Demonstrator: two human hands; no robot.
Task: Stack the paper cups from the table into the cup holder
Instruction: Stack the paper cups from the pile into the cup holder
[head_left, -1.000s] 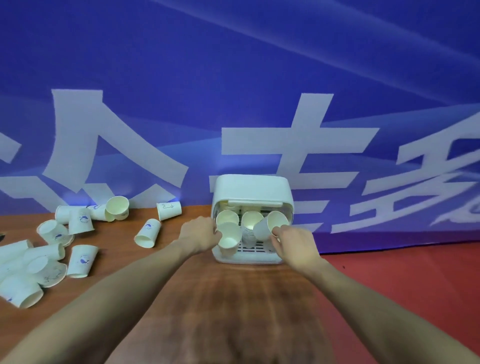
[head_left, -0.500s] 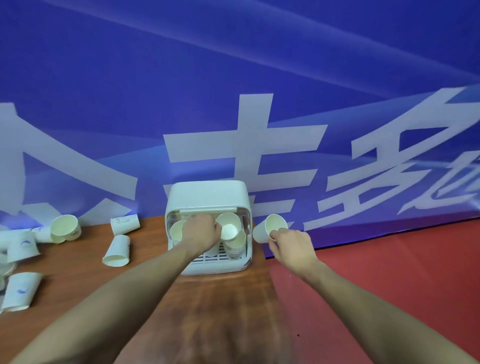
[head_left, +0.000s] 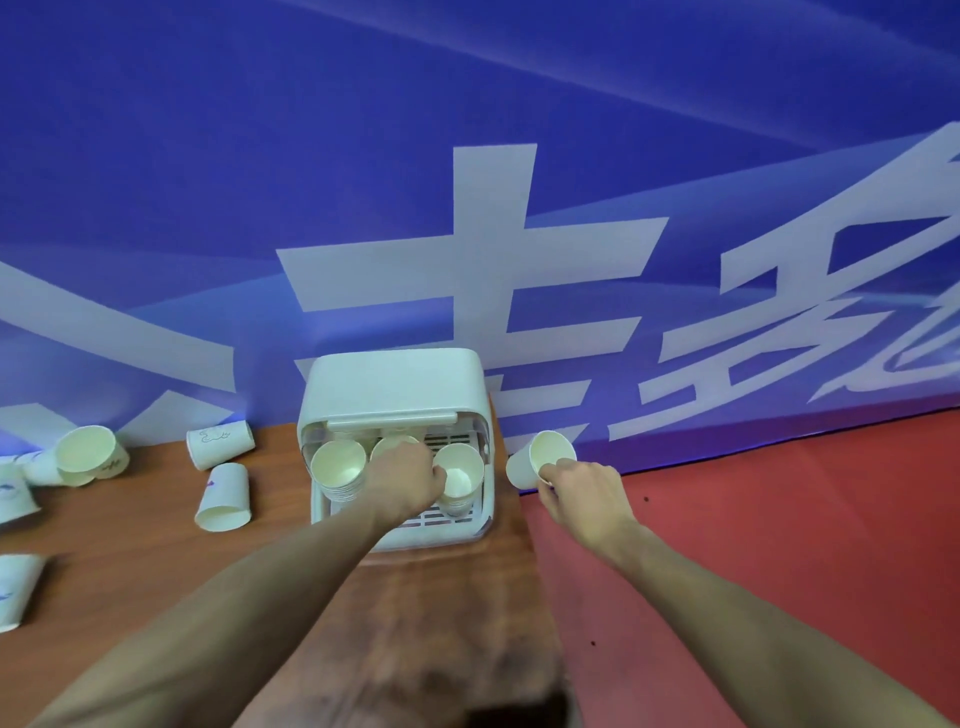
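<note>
A white box-shaped cup holder (head_left: 395, 384) stands at the table's right end with its front open. Inside it I see a stack of cups on the left (head_left: 337, 467), a cup in the middle partly hidden by my hand, and a cup on the right (head_left: 460, 475). My left hand (head_left: 408, 483) reaches into the holder, its fingers curled at the rim of the right cup. To the right of the holder, beyond the table's edge, my right hand (head_left: 582, 486) pinches a paper cup (head_left: 540, 460) by its rim, with the mouth tilted towards me.
Several loose paper cups lie on the wooden table (head_left: 130, 540) at the left, among them one on its side (head_left: 224, 496) and one by the wall (head_left: 221, 443). A blue banner (head_left: 467, 182) rises behind. Red floor (head_left: 779, 519) lies right of the table.
The view has swung right. My left hand carried its cup into the holder and set it on the right. My right hand drew its cup out to the holder's right side.
</note>
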